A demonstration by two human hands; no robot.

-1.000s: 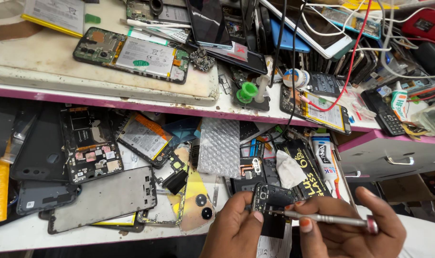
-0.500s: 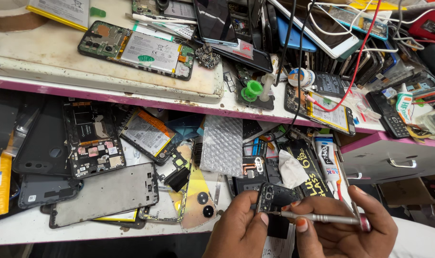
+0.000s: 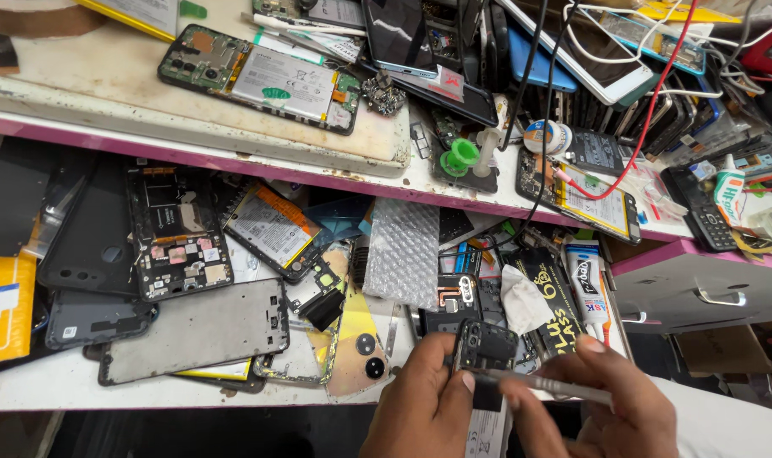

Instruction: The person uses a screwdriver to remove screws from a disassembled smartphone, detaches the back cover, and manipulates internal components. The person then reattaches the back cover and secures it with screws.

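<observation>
Far left on the lower shelf: orange packet, then dark back covers. Beside them an opened phone with boards showing, a grey frame lying flat below it. Up on the upper shelf, another opened phone, battery exposed. Further right on the lower shelf: loose battery, yellow back cover with two lens holes, bubble-wrap piece (tilted slightly, resting over other parts).

Low centre: left hand, closed on a small black camera module, thumb and fingertips pinching its left edge, module upright just above the shelf's front edge. Just right: right hand, fingers curled shut round a thin metal screwdriver, shaft lying nearly level, tip at the module's lower part (contact blurred, cannot tell for sure).

Behind the hands: white cloth, white tube. Upper right: green knob, red cable, keypad phone, tangle of phones and wires. Far right: white drawer with metal handle.
</observation>
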